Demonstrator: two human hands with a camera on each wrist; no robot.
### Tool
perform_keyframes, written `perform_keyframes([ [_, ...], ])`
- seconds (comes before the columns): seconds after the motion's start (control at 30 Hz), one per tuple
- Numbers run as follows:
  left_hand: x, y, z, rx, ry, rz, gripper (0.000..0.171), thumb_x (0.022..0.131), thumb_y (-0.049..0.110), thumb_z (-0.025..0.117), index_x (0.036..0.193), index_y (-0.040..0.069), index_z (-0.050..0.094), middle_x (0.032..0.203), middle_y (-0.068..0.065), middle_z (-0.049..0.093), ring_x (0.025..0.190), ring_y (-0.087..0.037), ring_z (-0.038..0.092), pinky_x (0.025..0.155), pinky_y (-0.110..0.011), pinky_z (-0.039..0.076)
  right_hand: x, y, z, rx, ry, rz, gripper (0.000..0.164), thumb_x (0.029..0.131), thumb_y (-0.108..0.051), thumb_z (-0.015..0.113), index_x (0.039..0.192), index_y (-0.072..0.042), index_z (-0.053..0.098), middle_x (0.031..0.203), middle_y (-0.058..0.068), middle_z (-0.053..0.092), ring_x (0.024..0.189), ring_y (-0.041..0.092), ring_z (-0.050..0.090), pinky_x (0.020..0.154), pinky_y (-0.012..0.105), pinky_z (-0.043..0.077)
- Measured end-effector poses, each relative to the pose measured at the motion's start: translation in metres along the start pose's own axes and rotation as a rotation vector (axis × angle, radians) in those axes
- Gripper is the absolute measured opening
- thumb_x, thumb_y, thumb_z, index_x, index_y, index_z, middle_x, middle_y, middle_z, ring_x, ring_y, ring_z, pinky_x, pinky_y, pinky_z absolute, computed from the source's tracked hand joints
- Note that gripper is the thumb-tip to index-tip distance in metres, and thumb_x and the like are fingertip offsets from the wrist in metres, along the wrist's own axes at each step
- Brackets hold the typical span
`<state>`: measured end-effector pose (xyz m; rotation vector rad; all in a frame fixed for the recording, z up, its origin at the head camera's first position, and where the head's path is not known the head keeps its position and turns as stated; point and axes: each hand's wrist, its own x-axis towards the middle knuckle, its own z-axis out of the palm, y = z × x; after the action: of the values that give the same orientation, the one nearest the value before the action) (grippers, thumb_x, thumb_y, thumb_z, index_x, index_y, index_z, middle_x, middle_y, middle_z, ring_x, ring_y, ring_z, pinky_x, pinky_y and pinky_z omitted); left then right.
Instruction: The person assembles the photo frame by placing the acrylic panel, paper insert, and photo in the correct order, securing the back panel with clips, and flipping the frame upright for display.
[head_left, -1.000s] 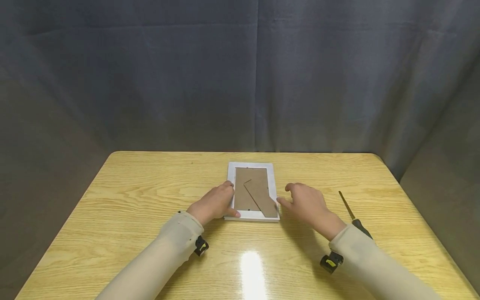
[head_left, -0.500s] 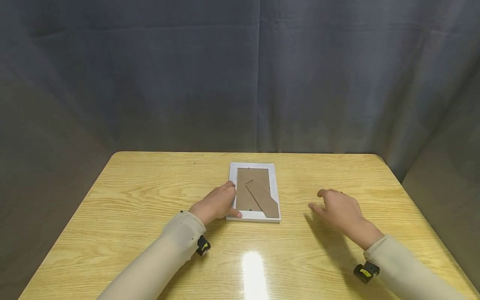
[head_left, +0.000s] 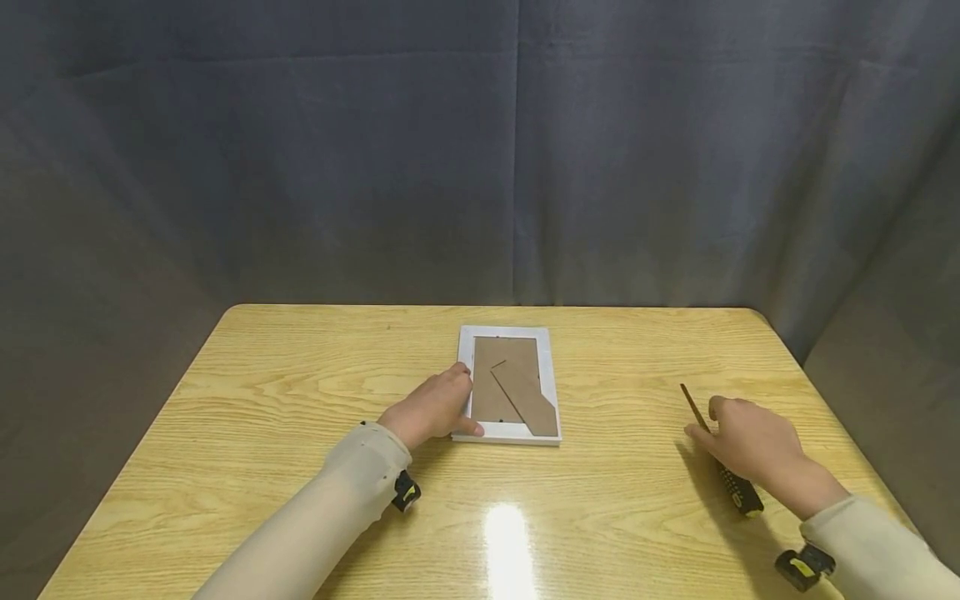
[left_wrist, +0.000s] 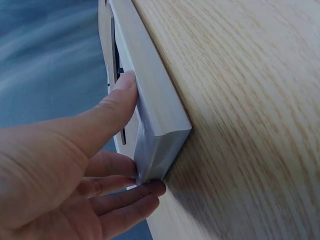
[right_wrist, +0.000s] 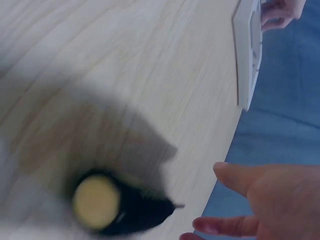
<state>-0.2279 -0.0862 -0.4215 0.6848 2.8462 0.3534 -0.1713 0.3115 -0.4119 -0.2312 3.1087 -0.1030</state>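
Note:
A white picture frame (head_left: 551, 383) lies face down on the table, its brown backing board (head_left: 506, 392) and stand flap facing up. My left hand (head_left: 431, 408) grips its near left corner; in the left wrist view the thumb (left_wrist: 117, 100) lies along one edge and the fingers bend around the adjoining side. My right hand (head_left: 757, 442) hovers over a screwdriver (head_left: 741, 493) with a dark handle and long thin shaft, covering part of it. In the right wrist view the thumb and fingers stand apart, clear of the screwdriver's handle (right_wrist: 142, 210).
The wooden table (head_left: 300, 358) has rounded far corners. A dark grey curtain (head_left: 375, 167) hangs behind it and along both sides. Each wrist wears a small black camera (head_left: 804, 567).
My right hand has moved right, away from the frame's right side, to above the screwdriver. The left hand has stayed at the frame's corner, and the frame lies as before.

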Motion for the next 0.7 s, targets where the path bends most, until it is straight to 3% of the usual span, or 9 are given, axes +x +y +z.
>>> perform_keyframes([
  [0.33,0.0,0.0,0.001,0.001,0.008,-0.004,0.059,0.07,0.04,0.076,0.11,-0.001,0.063,0.115,-0.011,0.054,0.08,-0.015,0.053,0.081,-0.029,0.05,-0.01,0.035,0.003,-0.009,-0.117,0.06,0.055,0.082,-0.06,0.055,0.082,-0.005,0.051,0.067,0.004,0.053,0.055,0.021,0.049,0.043,0.041,0.039],
  [0.53,0.0,0.0,0.001,0.002,0.007,-0.008,0.058,0.07,0.04,0.076,0.11,-0.001,0.063,0.112,-0.009,0.053,0.079,-0.015,0.053,0.081,-0.028,0.05,-0.013,0.039,0.002,0.005,-0.212,0.088,0.057,0.086,-0.064,0.046,0.072,-0.009,0.048,0.063,0.004,0.046,0.056,0.021,0.044,0.046,0.039,0.037],
  [0.7,0.001,0.0,0.001,0.017,0.007,-0.001,0.059,0.071,0.041,0.076,0.11,-0.001,0.063,0.11,-0.009,0.053,0.078,-0.015,0.052,0.079,-0.027,0.05,-0.016,0.035,0.004,0.017,-0.241,0.088,0.059,0.083,-0.068,0.046,0.066,-0.011,0.046,0.057,0.0,0.039,0.051,0.017,0.041,0.044,0.034,0.034],
])
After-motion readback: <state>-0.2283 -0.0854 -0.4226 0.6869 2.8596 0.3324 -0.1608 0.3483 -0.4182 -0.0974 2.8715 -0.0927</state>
